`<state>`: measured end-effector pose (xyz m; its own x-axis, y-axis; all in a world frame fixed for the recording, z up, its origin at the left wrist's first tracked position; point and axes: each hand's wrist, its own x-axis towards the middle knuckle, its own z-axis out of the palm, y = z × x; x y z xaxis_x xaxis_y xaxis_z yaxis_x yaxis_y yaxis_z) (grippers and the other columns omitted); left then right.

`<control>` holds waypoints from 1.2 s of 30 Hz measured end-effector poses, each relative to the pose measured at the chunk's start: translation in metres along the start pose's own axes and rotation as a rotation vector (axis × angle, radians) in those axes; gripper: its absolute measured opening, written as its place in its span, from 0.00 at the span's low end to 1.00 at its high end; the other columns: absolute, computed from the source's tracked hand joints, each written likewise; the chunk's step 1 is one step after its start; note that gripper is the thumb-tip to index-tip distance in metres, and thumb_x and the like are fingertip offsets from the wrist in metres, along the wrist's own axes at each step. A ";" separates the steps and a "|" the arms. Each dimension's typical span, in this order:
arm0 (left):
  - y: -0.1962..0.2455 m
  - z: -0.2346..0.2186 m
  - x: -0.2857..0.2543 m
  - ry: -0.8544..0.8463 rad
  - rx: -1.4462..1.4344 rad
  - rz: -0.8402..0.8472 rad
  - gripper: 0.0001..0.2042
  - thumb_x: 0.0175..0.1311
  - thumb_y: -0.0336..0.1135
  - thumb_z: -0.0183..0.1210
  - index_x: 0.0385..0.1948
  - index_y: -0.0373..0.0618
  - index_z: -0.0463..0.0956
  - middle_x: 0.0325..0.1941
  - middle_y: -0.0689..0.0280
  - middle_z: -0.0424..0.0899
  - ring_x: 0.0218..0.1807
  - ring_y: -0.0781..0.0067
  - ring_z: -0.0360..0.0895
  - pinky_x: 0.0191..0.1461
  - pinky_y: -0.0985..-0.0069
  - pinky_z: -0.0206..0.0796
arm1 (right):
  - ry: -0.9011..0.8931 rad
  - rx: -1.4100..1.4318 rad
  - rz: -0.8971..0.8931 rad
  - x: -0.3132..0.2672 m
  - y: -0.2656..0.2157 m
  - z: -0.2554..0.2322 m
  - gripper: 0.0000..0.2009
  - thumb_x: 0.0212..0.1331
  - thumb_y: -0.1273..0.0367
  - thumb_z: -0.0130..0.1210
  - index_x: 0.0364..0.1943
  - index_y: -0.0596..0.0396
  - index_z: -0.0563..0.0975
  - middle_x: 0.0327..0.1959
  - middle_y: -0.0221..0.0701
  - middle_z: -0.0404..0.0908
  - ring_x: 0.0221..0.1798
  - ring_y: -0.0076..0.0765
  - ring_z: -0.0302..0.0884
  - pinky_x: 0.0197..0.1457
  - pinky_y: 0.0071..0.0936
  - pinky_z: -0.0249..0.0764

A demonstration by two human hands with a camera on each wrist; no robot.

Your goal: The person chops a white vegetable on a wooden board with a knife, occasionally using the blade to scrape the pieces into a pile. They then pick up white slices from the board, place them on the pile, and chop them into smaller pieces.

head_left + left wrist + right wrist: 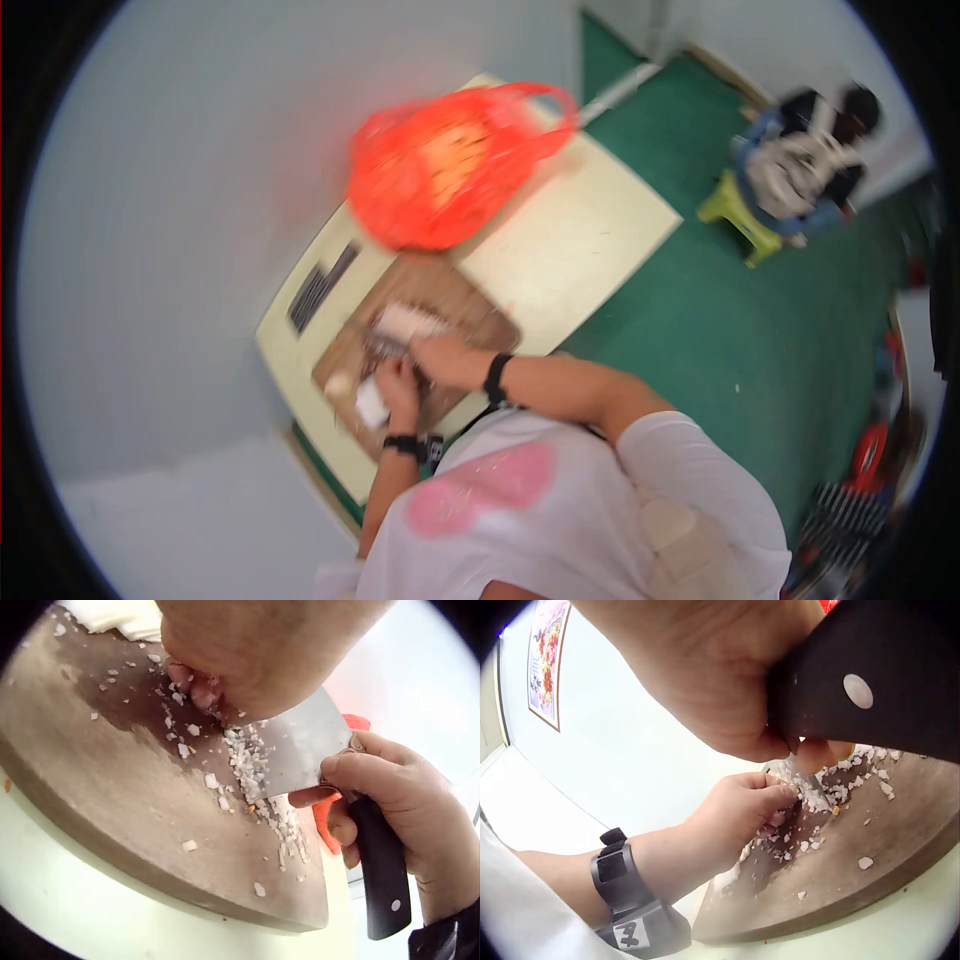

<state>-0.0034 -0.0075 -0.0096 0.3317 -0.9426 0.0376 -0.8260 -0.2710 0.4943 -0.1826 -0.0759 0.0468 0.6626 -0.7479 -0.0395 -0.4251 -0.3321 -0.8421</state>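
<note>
Basically, right hand (429, 801) grips cleaver (304, 742) close to the blade, likely for control. Left hand (259, 652) curls beside it; can't tell if pinching.

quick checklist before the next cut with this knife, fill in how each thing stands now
1. Right hand gripping the knife by its handle: ok.
2. Left hand well clear of the blade: not ok, its curled fingers are close beside it.
3. White bits all in one pile: not ok, some lie scattered over the board.
4. Board resting on the table: ok.
5. Board secured against slipping: cannot tell, nothing shows what grips it underneath.
</note>
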 end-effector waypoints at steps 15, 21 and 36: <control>0.041 0.002 -0.015 0.249 0.014 -0.196 0.05 0.55 0.32 0.59 0.25 0.41 0.76 0.29 0.55 0.77 0.34 0.53 0.76 0.38 0.62 0.68 | -0.006 -0.129 -0.139 0.005 -0.016 -0.038 0.08 0.53 0.74 0.48 0.38 0.60 0.72 0.28 0.50 0.80 0.34 0.58 0.80 0.39 0.49 0.75; 0.035 0.001 -0.018 0.247 -0.035 -0.172 0.03 0.54 0.31 0.59 0.26 0.42 0.76 0.31 0.56 0.78 0.35 0.53 0.77 0.39 0.62 0.69 | -0.123 -0.331 -0.175 0.018 -0.012 -0.023 0.09 0.54 0.75 0.48 0.39 0.61 0.71 0.31 0.49 0.80 0.33 0.56 0.81 0.36 0.47 0.76; 0.024 -0.002 -0.020 0.228 -0.060 -0.104 0.04 0.54 0.31 0.59 0.29 0.43 0.77 0.33 0.56 0.77 0.37 0.52 0.77 0.41 0.60 0.70 | -0.119 -0.429 -0.153 0.018 -0.027 -0.007 0.08 0.56 0.73 0.47 0.39 0.59 0.72 0.29 0.49 0.80 0.34 0.57 0.80 0.37 0.49 0.76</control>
<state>-0.0289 0.0052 0.0037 0.5132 -0.8402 0.1753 -0.7558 -0.3456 0.5562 -0.1634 -0.0842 0.0726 0.7929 -0.6092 -0.0152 -0.5172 -0.6595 -0.5455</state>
